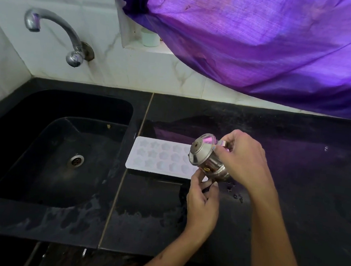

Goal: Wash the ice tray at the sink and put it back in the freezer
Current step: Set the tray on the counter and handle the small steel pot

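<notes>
The white ice tray (160,157) with star-shaped cells lies flat on the black countertop (293,162) at the centre of the frame, just right of the black sink (55,145); its right end is hidden behind the hands. Over that end the right hand (243,160) grips a small steel pot (208,158) by its handle, fingers curled round it, the pot tipped with its flat base toward the upper left. The left hand (202,199), below, touches the pot's underside with curled fingertips. At upper left a steel tap (57,33) juts from the white tiled wall. A purple curtain (259,45) fills the upper right.
</notes>
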Demonstrator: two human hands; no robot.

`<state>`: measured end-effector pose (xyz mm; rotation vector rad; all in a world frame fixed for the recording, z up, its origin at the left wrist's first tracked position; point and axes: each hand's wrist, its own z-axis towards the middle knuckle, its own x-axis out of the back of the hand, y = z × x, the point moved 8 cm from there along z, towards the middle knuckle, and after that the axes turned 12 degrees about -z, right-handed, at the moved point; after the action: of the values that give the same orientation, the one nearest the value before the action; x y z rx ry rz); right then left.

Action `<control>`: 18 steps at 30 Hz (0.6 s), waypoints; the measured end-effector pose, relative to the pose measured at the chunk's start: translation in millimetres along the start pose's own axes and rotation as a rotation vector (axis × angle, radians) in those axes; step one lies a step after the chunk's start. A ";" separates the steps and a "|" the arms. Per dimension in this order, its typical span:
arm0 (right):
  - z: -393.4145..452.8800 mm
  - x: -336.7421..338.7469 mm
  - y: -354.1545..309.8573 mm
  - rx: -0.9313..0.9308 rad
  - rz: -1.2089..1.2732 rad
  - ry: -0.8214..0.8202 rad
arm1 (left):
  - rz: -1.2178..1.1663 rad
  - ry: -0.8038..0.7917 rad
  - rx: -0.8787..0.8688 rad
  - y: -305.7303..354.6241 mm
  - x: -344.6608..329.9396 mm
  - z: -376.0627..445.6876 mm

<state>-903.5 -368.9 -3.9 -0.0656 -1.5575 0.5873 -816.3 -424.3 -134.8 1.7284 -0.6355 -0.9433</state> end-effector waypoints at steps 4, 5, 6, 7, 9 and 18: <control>0.3 -6.2 -7.3 0.016 -0.029 0.004 | -0.008 0.000 -0.005 -0.2 6.2 2.8; -0.2 -8.0 -8.3 0.014 -0.040 0.005 | -0.009 -0.002 -0.006 0.2 7.9 3.2; -0.7 -10.0 -9.2 0.010 -0.046 0.005 | -0.006 -0.004 -0.002 0.1 10.3 3.1; -1.4 -11.9 -9.9 0.001 -0.047 0.005 | -0.001 -0.009 0.001 -0.2 12.5 3.0; -2.8 -15.5 -11.3 -0.019 -0.048 0.006 | 0.006 -0.017 0.015 -0.6 16.0 2.3; -8.2 -21.7 -14.4 -0.127 -0.081 0.041 | 0.041 -0.108 0.035 -2.1 27.0 6.0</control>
<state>-889.3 -387.2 -18.4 -0.1097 -1.5486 0.4207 -806.5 -447.8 -145.8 1.6976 -0.7596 -1.0071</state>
